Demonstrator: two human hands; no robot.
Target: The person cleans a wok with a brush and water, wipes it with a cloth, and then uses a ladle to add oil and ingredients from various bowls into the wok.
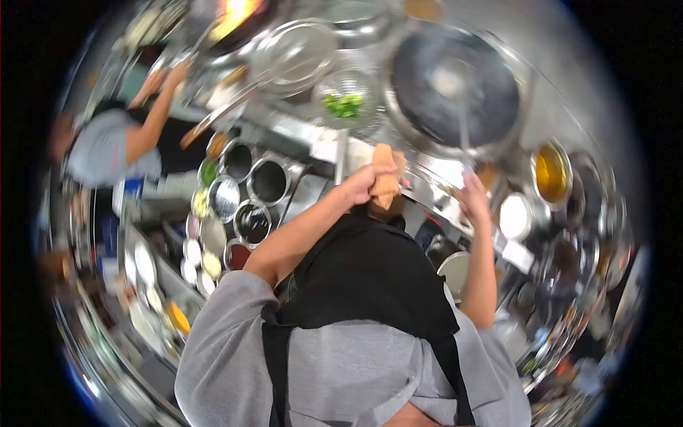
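My left hand (370,183) is closed around a folded orange-tan cloth (385,178) at the near side of the stove, just below the wok. In my right hand (473,199) is the handle of a long ladle (464,128), which reaches up into the wok. The ladle's round bowl lies near the middle of the large dark wok (416,99), blurred by a haze of steam. What the wok holds, if anything, I cannot make out. Left of the wok sits a wire strainer (366,82) with chopped green vegetables (343,105) in it.
Another person (114,146) works at the upper left by a wok with a flame (235,14). A long-handled strainer (295,57) rests between the stations. Metal pots (269,179) stand at left; a pot of yellow liquid (551,174) and a white container (515,216) stand at right.
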